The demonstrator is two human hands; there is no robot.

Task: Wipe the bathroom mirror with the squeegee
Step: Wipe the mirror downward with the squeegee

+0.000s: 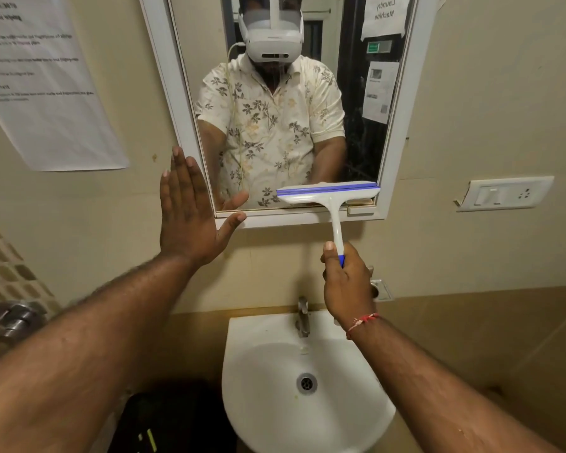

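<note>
Beige bathroom wall carries a white-framed mirror [307,109] above a sink [275,403]. Right hand [347,286] grips the squeegee [332,197] handle, blade against the mirror's lower right. Left hand [187,220] is flat, fingers spread, on the frame's lower left corner.

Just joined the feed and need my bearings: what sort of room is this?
Most likely a small bathroom or washroom: a white wash basin with a tap sits below a framed wall mirror, on a tiled wall.
</note>
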